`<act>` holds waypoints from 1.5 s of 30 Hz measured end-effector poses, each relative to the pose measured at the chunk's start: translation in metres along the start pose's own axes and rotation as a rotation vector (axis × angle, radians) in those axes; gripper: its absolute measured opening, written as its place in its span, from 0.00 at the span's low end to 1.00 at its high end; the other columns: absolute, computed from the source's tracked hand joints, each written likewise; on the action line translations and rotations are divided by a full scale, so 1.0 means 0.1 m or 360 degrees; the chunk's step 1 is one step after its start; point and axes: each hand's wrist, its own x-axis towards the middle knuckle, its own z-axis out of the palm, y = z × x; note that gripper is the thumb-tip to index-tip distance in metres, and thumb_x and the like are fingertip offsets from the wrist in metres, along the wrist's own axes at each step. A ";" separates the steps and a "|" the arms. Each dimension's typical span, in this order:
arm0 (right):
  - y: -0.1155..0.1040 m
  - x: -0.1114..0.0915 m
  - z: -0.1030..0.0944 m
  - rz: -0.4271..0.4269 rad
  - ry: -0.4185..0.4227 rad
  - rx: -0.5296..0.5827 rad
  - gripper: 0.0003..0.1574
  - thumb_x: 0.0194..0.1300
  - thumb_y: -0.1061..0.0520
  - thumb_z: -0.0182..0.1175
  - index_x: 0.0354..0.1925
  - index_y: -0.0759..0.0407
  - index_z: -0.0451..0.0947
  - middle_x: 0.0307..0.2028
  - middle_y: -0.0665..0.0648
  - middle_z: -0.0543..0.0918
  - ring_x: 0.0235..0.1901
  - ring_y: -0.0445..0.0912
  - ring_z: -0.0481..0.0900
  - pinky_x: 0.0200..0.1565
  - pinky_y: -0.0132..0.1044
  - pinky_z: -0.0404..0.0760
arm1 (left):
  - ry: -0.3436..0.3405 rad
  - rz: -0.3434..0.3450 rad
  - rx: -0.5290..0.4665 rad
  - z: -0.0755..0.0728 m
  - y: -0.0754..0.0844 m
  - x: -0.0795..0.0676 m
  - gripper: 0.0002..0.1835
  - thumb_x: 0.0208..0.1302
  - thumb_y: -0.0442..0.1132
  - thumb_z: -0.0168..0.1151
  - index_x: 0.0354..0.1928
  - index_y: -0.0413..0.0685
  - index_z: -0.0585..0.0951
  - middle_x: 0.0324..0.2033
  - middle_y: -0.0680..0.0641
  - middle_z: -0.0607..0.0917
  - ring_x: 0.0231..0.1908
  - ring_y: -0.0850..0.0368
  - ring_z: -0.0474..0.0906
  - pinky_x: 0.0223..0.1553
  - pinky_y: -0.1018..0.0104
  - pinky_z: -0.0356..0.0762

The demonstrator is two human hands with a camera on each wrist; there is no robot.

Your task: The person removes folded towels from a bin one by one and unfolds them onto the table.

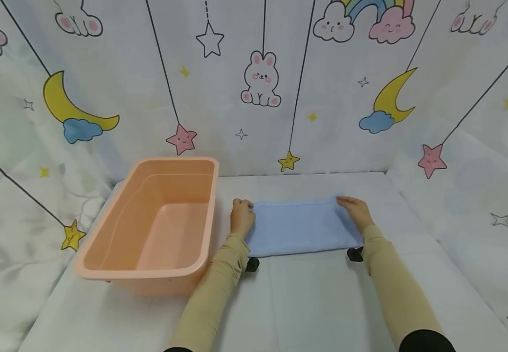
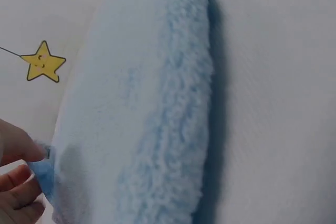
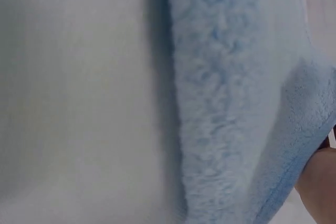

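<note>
A light blue folded towel (image 1: 299, 227) lies flat on the white-covered table, its long side running left to right. At its far left corner, my left hand (image 1: 241, 217) pinches the edge; the left wrist view shows thumb and fingertips (image 2: 21, 184) on a small bit of blue cloth. My right hand (image 1: 356, 211) grips the far right corner, which is raised a little. In the right wrist view only part of that hand (image 3: 319, 182) shows, behind the lifted edge. The fold nearest me looks thick and fluffy.
A peach plastic basin (image 1: 211, 215) stands left of the towel, close beside my left forearm. Behind the table (image 1: 315, 298) hangs a white cloth (image 1: 218, 107) printed with bunnies, moons and stars. Small black wrist pieces (image 1: 252, 264) sit under both wrists.
</note>
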 end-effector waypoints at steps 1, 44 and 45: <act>0.00 -0.01 -0.01 -0.0012 0.0034 0.0066 0.34 0.67 0.43 0.52 0.63 0.61 0.66 0.69 0.62 0.61 0.71 0.57 0.51 0.70 0.53 0.52 | 0.0007 -0.0010 -0.0076 0.00 0.00 0.00 0.10 0.54 0.25 0.54 0.36 0.38 0.81 0.44 0.38 0.76 0.37 0.46 0.76 0.41 0.59 0.76; -0.05 -0.05 -0.05 -0.0074 -0.0141 -0.0377 0.46 0.68 0.40 0.48 0.69 0.70 0.49 0.63 0.77 0.62 0.62 0.67 0.62 0.61 0.57 0.64 | -0.0001 -0.0034 -0.0567 -0.47 -0.03 -0.65 0.08 0.58 0.30 0.58 0.40 0.41 0.81 0.32 0.43 0.84 0.33 0.54 0.80 0.37 0.66 0.77; -0.06 -0.05 -0.05 -0.0065 -0.0154 -0.0403 0.46 0.68 0.40 0.48 0.68 0.70 0.51 0.63 0.76 0.61 0.63 0.66 0.61 0.62 0.57 0.63 | -0.0002 -0.0043 -0.0576 -0.48 -0.03 -0.63 0.08 0.59 0.31 0.58 0.40 0.42 0.81 0.32 0.43 0.84 0.33 0.54 0.80 0.36 0.67 0.77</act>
